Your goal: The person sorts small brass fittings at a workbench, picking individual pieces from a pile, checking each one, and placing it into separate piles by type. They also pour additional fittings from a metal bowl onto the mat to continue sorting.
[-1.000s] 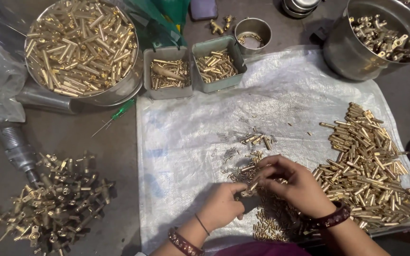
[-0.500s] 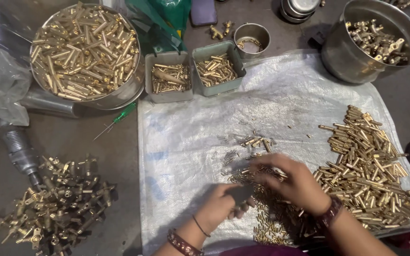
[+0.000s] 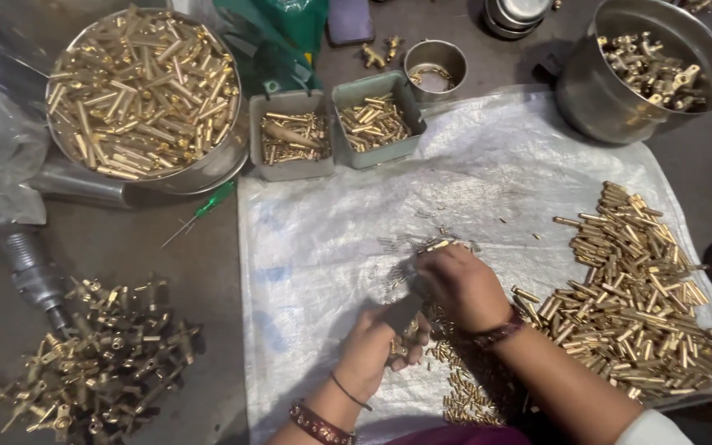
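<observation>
My left hand (image 3: 375, 346) is closed around a small brass fitting over the white woven sheet (image 3: 315, 247); small brass parts show between its fingers. My right hand (image 3: 459, 284) lies just above it, fingers curled down on small brass pins scattered on the sheet (image 3: 422, 245). What the right fingers hold is hidden. A strip of tiny brass pieces (image 3: 463, 395) lies below my hands. A large heap of brass tubes (image 3: 636, 288) lies right of my right wrist.
A round steel basin of brass tubes (image 3: 138, 91) sits at the back left, two grey trays of brass parts (image 3: 290, 136) (image 3: 375, 119) and a small steel cup (image 3: 434, 62) behind the sheet, a steel pot (image 3: 644, 70) at the back right. Brass valve fittings (image 3: 92, 363) pile at the front left. A green screwdriver (image 3: 203, 210) lies nearby.
My right hand has moved left and slightly up over the scattered pins, closer above my left hand. The left hand has stayed in place with its fitting.
</observation>
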